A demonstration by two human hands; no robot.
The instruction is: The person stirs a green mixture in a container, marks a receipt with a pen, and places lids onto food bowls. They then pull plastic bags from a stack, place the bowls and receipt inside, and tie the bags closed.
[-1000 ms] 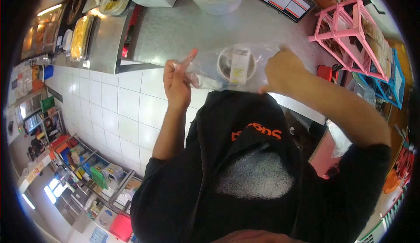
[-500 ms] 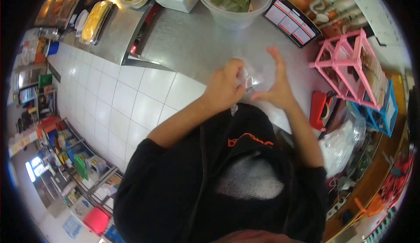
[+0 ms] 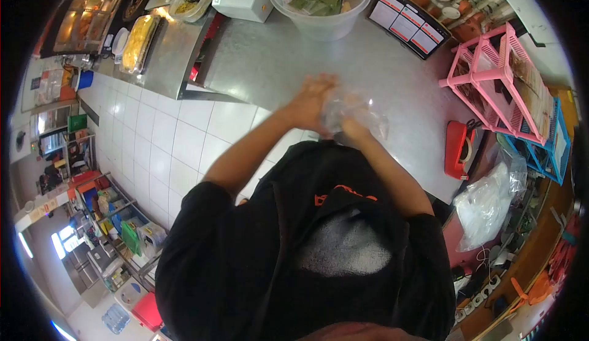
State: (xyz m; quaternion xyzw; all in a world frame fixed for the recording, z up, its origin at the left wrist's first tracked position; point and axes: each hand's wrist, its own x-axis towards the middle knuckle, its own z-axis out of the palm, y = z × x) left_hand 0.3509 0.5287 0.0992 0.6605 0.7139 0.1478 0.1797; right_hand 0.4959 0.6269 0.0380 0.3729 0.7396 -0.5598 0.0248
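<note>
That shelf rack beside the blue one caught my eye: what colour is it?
The rack is pink; the head view shows it best.

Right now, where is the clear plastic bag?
Centre of the head view: the clear plastic bag is bunched between the left hand and right hand, over the steel counter, left of the red tape dispenser.

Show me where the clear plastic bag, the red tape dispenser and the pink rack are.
clear plastic bag (image 3: 357, 111), head view, crumpled middle.
red tape dispenser (image 3: 454, 156), head view, red body.
pink rack (image 3: 491, 56), head view, its pink frame.
</note>
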